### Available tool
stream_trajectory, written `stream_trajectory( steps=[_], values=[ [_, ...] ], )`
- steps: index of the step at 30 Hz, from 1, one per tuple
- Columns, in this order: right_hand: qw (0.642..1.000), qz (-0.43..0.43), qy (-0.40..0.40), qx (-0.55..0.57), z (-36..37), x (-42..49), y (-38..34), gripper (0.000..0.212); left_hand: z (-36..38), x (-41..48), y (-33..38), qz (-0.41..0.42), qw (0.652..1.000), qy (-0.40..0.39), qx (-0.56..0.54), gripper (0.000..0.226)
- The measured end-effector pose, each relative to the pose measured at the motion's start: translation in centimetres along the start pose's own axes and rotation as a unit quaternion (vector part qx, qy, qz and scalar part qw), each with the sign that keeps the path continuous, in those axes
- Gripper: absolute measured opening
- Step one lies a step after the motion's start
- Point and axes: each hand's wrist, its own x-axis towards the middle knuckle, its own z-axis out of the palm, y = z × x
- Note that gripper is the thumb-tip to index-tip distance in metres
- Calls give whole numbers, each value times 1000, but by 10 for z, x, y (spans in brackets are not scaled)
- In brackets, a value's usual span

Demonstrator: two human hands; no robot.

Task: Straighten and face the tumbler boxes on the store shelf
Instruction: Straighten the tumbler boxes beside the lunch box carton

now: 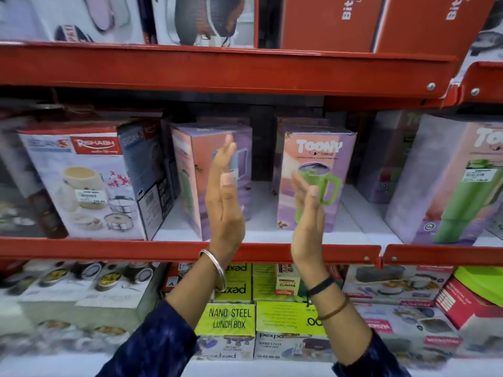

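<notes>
Left hand point(224, 197): flat, empty, before skewed box point(215, 180)
Right hand point(307, 210): loose, empty, near Toony box point(317, 175)
Risk: a hard shove could tip either box backward

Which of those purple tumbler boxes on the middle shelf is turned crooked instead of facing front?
The leftmost purple-and-pink tumbler box, behind the left hand. It sits corner-forward, while the other two purple "Toony" boxes show their fronts.

Single head view, wide-angle, close to shelf point(190, 247), facing straight on and slightly down. Middle tier at centre, upper tier overhead, lower tier below. Raised hands near lens.
</notes>
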Motion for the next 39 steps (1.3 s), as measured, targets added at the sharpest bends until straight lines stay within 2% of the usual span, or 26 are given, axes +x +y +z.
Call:
stream_trajectory(
  steps=[3, 6, 9, 10, 12, 14, 18, 22, 25, 30, 34, 39],
  values=[
    [997, 35, -63, 2, 36, -15, 6, 74, -35, 13, -9, -20, 998, 60, -1, 45],
    [994, 66, -91, -4, 68, -24, 11, 80, -66, 27, -28, -99, 992, 82, 3, 48],
    [989, 83, -119, -13, 97, -29, 14, 101, -87, 44, -59, -206, 975, 76, -26, 74],
    [989, 84, -121, -16, 105, -30, 15, 102, -91, 48, -67, -238, 968, 67, -28, 83],
    [989, 87, -117, -22, 118, -30, 20, 88, -99, 55, -79, -295, 954, 41, -22, 94],
    [990, 89, -104, -36, 130, -32, 24, 76, -103, 56, -82, -325, 945, 15, -24, 92],
    [992, 93, -69, -41, 145, -37, 33, 56, -107, 57, -77, -348, 936, -25, -44, 72],
    [993, 114, -31, 22, 141, -29, 35, 70, -110, 59, -60, -354, 933, -46, -45, 61],
    [993, 107, -12, 47, 125, -12, 33, 75, -107, 59, -46, -348, 934, -59, -60, 67],
    [989, 116, -29, 87, 101, 21, 26, 62, -96, 50, -29, -338, 938, -53, -65, 68],
    [988, 138, -31, 63, 89, 32, 34, 66, -86, 34, -27, -345, 936, -50, -55, 77],
    [987, 142, -50, 48, 80, 32, 45, 53, -78, 14, -27, -347, 935, -49, -53, 83]
  ],
)
